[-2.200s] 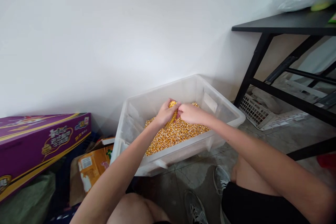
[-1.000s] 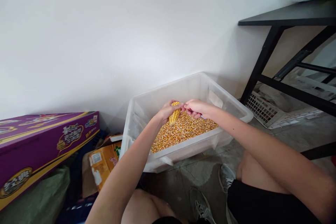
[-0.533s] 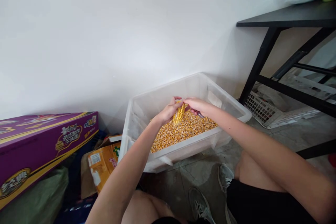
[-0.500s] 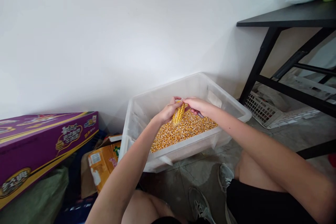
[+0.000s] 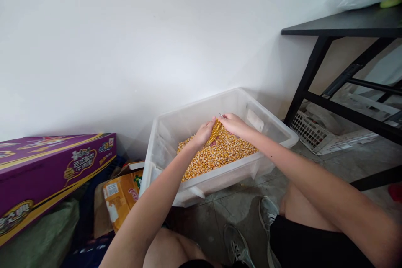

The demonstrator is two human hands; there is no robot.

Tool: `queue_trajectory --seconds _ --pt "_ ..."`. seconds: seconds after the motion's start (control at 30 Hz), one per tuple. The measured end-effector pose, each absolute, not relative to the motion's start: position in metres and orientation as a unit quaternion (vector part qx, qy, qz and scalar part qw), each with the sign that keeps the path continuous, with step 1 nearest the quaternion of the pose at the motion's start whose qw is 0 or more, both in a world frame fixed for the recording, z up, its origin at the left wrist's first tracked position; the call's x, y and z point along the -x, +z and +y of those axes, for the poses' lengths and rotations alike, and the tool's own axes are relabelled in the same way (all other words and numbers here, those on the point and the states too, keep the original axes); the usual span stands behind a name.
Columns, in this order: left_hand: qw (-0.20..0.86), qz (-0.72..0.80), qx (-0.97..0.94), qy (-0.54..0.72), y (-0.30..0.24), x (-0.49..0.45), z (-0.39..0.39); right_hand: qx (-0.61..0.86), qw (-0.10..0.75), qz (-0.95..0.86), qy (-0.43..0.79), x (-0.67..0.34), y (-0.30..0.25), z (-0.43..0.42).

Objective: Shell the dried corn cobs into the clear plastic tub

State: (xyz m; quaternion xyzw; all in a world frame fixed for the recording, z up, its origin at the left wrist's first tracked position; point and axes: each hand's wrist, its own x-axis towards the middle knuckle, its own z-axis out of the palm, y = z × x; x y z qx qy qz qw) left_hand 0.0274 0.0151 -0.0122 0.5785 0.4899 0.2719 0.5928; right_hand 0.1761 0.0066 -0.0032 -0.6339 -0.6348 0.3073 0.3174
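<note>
An ear of corn [image 5: 215, 130] with yellow kernels slants over a translucent plastic bin [image 5: 201, 108]. My left hand [image 5: 204, 132] is closed around the ear from the left. On the other side, my right hand [image 5: 233, 124] is closed on a thin metal tool [image 5: 221, 115], whose tip shows by the fingers near the ear's upper end. The rest of that tool is hidden in the hand, so its exact kind cannot be made out. Loose corn kernels [image 5: 220, 157] cover the bin's bottom beneath both hands.
Left of the bin are a purple carton [image 5: 56, 176], a torn orange box [image 5: 121, 194] and a green sack [image 5: 47, 226]. A black table [image 5: 342, 25] stands to the right, with a white crate [image 5: 314, 134] under it. My shoes [image 5: 235, 243] are on the tiled floor in front.
The ear has tilted, its upper end now leaning right. My right hand has turned, so the tool's tip shows above the fingers instead of its other end below the palm.
</note>
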Motion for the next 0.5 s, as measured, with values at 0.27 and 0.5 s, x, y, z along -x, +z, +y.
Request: queue_trajectory --seconds 0.27,0.5 --pt "0.57 0.524 -0.546 0.32 -0.016 -0.01 0.028 0.489 0.223 -0.814 0.221 -0.185 0.022 -0.022" --pt "0.56 0.524 -0.554 0.323 -0.018 -0.01 0.03 0.502 0.228 -0.794 0.256 -0.18 0.022 -0.023"
